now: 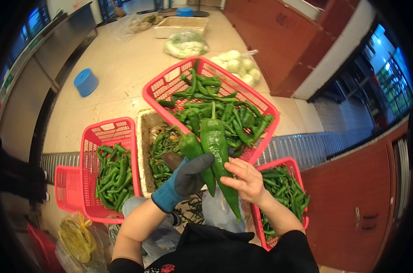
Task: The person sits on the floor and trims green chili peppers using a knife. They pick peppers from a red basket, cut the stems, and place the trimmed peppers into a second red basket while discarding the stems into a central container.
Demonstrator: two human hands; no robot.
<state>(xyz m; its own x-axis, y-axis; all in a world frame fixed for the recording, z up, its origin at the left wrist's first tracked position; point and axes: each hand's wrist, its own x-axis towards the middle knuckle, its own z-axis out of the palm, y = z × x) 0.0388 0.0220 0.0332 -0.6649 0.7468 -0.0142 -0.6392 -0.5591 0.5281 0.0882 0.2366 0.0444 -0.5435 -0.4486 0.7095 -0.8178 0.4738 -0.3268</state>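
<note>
My left hand (191, 175), in a blue knit glove with a dark coated palm, grips a long green pepper (191, 146), its curved stem pointing up. Bare, my right hand (244, 179) holds a larger, glossy green pepper (216, 146) by its side, tip down. The two peppers touch, and the left thumb reaches the larger one. Just beyond them, a big red plastic basket (174, 120) is tilted and holds many green peppers (239, 117). A brown flat piece (171, 159) sticks out beside the glove; I cannot tell what it is.
A foam box (145, 170) with stems and scraps stands under the big basket's left side. Red baskets of peppers stand left (136, 160) and right (297, 177). Farther off are bagged round pale vegetables (235, 65), a blue stool (86, 82) and a metal floor grate (292, 146).
</note>
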